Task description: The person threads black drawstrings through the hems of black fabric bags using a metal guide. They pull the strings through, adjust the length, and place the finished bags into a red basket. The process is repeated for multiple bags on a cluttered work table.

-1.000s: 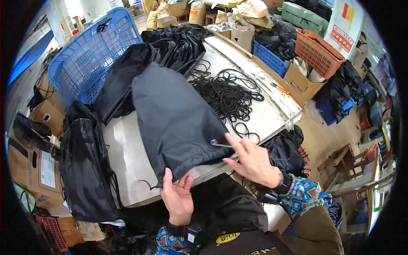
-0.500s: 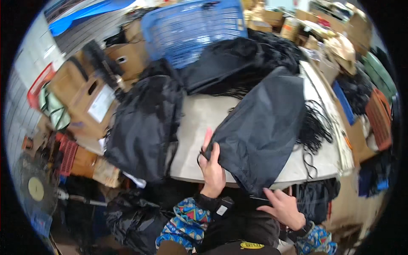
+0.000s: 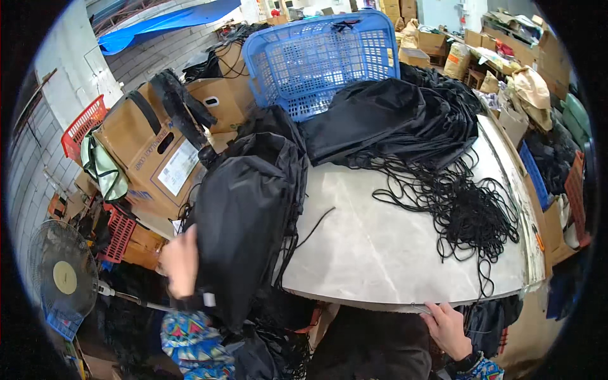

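Note:
My left hand (image 3: 179, 261) is at the left edge of a pile of black fabric drawstring bags (image 3: 244, 215). It is smeared by motion, so I cannot tell whether its fingers grip the top bag. At the front edge of the pale table (image 3: 361, 253), my right hand (image 3: 448, 329) is closed, thumb and fingers pinching a thin metal tool (image 3: 419, 307) like a needle or hook. Beyond it lies a tangled heap of black cord (image 3: 475, 218). More black bags (image 3: 380, 120) are stacked at the back, their cords trailing onto the tabletop.
A blue plastic basket (image 3: 323, 60) leans behind the far bags. Cardboard boxes (image 3: 149, 149) and a standing fan (image 3: 63, 275) are on the left. An orange-handled tool (image 3: 538, 237) lies by the table's right edge. Cartons and sacks (image 3: 457, 60) crowd the back right.
The black bag at the table's centre has gone over to the left pile, with my left hand moving left. The cord heap is now uncovered. My right hand stays near the front edge.

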{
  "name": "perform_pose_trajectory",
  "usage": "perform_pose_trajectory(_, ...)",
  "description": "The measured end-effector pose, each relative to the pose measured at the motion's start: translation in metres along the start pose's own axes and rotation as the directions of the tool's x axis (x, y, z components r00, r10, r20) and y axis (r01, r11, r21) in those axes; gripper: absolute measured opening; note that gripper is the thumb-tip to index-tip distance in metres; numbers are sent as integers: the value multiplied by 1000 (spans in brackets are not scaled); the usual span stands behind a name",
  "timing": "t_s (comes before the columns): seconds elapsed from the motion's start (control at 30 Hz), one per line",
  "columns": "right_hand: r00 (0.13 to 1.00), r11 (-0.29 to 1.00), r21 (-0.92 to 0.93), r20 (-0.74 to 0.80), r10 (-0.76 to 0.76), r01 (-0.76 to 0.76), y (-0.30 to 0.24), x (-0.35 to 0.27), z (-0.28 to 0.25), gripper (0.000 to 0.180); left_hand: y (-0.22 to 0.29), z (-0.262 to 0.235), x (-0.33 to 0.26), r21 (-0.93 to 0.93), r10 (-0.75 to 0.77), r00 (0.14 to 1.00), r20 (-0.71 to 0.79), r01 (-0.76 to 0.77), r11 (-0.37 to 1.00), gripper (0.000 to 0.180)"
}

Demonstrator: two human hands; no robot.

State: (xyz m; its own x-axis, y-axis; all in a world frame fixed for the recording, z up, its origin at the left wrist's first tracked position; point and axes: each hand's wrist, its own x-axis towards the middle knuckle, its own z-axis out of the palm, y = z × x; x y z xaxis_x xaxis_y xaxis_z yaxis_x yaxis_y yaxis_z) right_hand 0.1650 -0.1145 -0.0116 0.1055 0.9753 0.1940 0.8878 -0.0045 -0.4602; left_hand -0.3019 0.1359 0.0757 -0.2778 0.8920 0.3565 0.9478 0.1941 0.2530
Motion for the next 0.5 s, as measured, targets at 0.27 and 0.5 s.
perform_pose_trajectory(0.27,999,997,57,14,44,-45,-16,15,-4,24,94,126,83,-151,421,734,533,-407,901,53)
perform_pose_trajectory(0.5,989,989,39,-24,145,-144,36,9,-10,24,123,269,218,-178,787,610,-91,-788,590,31)
